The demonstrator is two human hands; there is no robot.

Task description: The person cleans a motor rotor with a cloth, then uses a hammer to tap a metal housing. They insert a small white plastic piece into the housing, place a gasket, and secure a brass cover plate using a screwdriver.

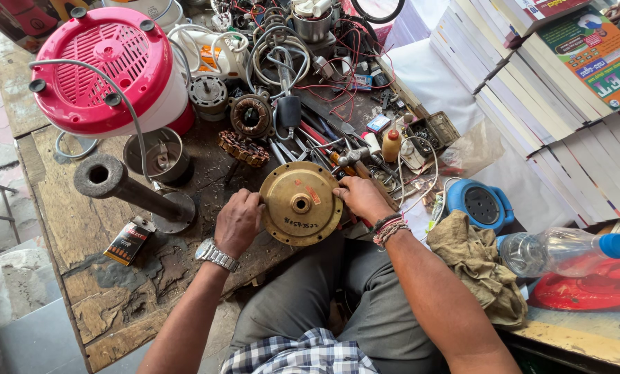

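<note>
From the head camera I looked down on a scarred wooden workbench [81,228] crowded with repair clutter. Largest on it was a pink-and-white appliance housing [105,69] at the far left, tipped on its side so its vented base faced up. To the right, stacks of books [552,118] leaned against one another along the far edge. Nearer on that side lay a clear plastic bottle [566,251] on its side, a crumpled tan rag [476,266] and a blue round-bodied device [482,204]. A dark metal pipe stand [126,190] lay toppled at the left.

At the bench's near edge, just above my lap, sat the round brass-coloured motor cover [300,203], face up with its centre hub showing. My left hand [237,223] gripped its left rim, fingers curled over the edge; my right hand [362,199] pressed on the right rim, fingers bent onto it, apparently steadying the disc from both sides.

Beyond it lay a copper-wound stator [252,115], a toothed ring [243,147], loose hand tools [324,149] and tangled wires [282,48], and at the near left a small black packet [128,242].
</note>
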